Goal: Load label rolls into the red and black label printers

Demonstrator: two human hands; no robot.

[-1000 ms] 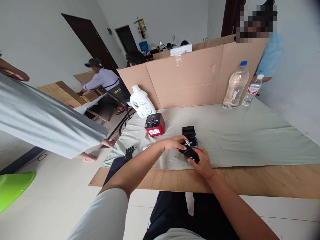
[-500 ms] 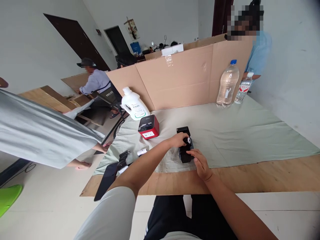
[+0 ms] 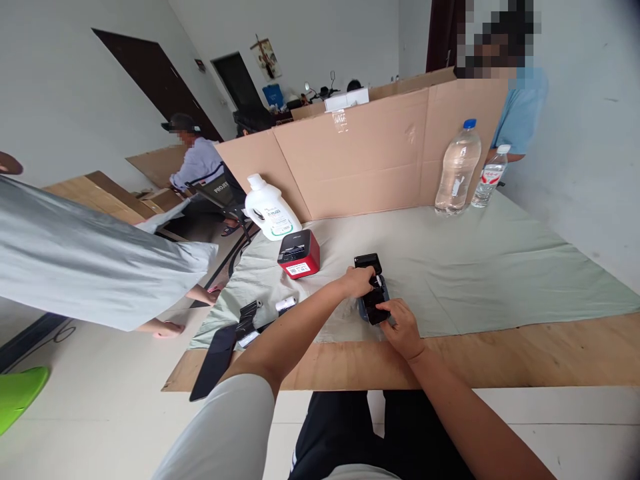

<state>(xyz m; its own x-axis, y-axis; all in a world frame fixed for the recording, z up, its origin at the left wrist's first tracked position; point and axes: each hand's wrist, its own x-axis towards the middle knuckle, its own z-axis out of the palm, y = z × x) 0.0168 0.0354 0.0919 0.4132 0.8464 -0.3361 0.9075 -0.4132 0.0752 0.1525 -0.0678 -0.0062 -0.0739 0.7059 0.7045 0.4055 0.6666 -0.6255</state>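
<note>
A small black device (image 3: 375,313) with a blue-grey side lies on the cloth, and its lid (image 3: 367,262) is tipped back at the far end. My left hand (image 3: 357,282) reaches in from the left with fingers closed on a small dark roll with a white end (image 3: 379,282), inside the device's opening. The fingertips partly hide the roll. At the near right edge my right hand (image 3: 403,327) grips the device, with its fingertips on the black part.
Left of my hands stand a red-and-black box-shaped machine (image 3: 300,255) and a white jug (image 3: 273,210). Rolls (image 3: 285,305) and a dark flat panel (image 3: 213,363) lie near my left forearm. Cardboard (image 3: 350,167) stands behind, with two water bottles (image 3: 457,170) at right. Other people are nearby.
The white-ended roll sits lower in the device, and less of its white end shows. My right hand's fingers have closed in on the device's near edge. The view has shifted slightly.
</note>
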